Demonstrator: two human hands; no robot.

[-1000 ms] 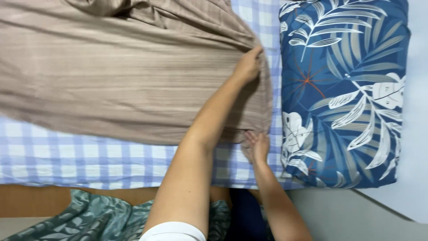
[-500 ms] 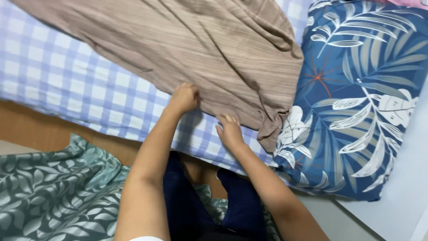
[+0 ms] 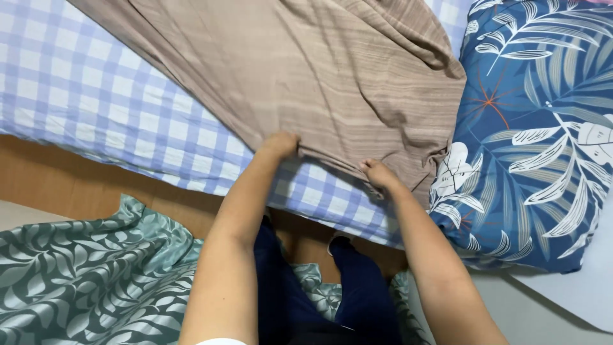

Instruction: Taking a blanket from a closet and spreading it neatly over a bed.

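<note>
A light brown striped sheet point(image 3: 306, 70) lies spread over a bed covered in blue and white checked fabric point(image 3: 96, 108). My left hand point(image 3: 281, 143) grips the sheet's near edge, fingers curled into the cloth. My right hand point(image 3: 378, 174) pinches the same edge a little to the right, close to the sheet's bunched corner. Both forearms reach up from the bottom of the view.
A blue pillow with white leaf print point(image 3: 536, 140) lies at the right, touching the sheet's corner. A green leaf-patterned cloth point(image 3: 89, 281) is heaped on the floor at lower left. The wooden bed frame point(image 3: 76, 185) runs below the mattress. My legs in dark trousers point(image 3: 306, 300) stand against it.
My left hand has come down from the sheet's far corner to its near edge. My right hand now holds the edge beside it. The view has tilted and shifted left.
</note>
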